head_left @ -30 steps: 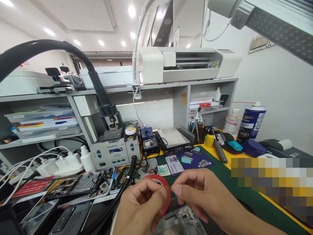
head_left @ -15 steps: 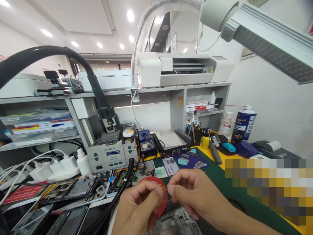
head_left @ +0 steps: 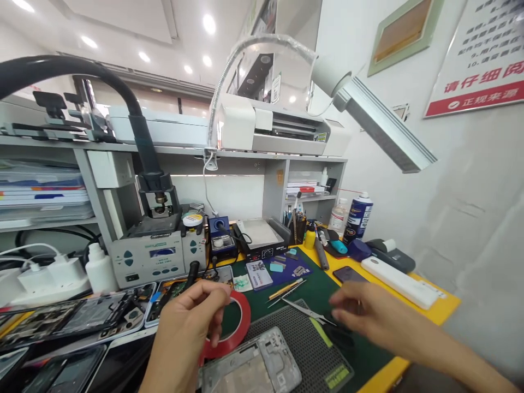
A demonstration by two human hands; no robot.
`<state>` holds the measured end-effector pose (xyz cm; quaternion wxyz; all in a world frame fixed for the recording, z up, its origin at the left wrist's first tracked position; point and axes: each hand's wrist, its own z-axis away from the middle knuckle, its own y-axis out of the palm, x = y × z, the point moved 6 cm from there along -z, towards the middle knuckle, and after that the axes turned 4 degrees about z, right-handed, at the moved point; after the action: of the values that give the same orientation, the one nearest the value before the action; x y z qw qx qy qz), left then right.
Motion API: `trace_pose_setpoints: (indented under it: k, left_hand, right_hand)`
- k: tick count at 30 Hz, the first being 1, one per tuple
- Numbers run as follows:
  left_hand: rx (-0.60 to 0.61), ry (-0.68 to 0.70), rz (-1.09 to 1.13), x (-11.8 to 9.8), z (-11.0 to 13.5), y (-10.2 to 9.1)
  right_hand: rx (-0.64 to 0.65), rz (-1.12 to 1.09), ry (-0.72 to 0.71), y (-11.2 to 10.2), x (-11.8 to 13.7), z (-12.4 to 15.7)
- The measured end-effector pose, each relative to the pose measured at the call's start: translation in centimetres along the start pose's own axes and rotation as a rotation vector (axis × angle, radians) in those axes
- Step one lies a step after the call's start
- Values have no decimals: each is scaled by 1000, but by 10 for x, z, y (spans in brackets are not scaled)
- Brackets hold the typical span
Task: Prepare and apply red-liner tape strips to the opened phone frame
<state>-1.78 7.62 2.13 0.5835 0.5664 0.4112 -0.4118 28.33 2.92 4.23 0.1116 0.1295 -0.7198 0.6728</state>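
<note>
My left hand (head_left: pixel 186 327) is closed on a roll of red tape (head_left: pixel 240 326), thumb and fingers pinching its rim just above the desk. A silver phone frame (head_left: pixel 249 371) lies below it on a black mesh mat (head_left: pixel 305 341). My right hand (head_left: pixel 362 312) is apart from the tape, low over the green mat (head_left: pixel 323 292). Its fingers are loosely stretched to the left and hold nothing, though they are a little blurred. Metal tweezers (head_left: pixel 305 311) lie just left of its fingertips.
A hot-air station (head_left: pixel 158 256) with a black hose, a hot plate (head_left: pixel 262 240) and opened phones (head_left: pixel 82 319) fill the back and left. A spray can (head_left: pixel 360 215), a dark phone (head_left: pixel 352 273) and a white bar (head_left: pixel 399 281) sit at the right. A lamp head (head_left: pixel 380 134) hangs overhead.
My right hand let go of the tape end and moved right and down toward the tweezers. My left hand lowered with the roll. My view swung to the right.
</note>
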Motion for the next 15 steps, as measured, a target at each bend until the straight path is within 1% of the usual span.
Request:
trace_pose_setpoints:
  k: [3, 5, 7, 10, 11, 12, 14, 15]
  left_hand:
    - [15, -6, 35, 1, 0, 2]
    - [33, 10, 34, 0, 1, 3]
    - [45, 29, 29, -3, 2, 4]
    - [37, 52, 30, -7, 4, 4]
    - [30, 60, 31, -8, 4, 3]
    - [25, 71, 33, -10, 5, 3]
    - [17, 86, 36, -12, 6, 4]
    - [14, 96, 38, -13, 7, 4]
  right_hand:
    - [1, 81, -14, 31, -20, 10]
    - [-15, 96, -32, 42, -23, 10]
    - [-42, 111, -30, 44, -23, 7]
    - [-73, 122, -17, 34, -19, 3]
    - [-58, 63, 3, 32, -17, 3]
    - [-20, -48, 31, 32, -15, 4]
    - [125, -437, 111, 42, -5, 8]
    - [206, -630, 120, 49, 6, 12]
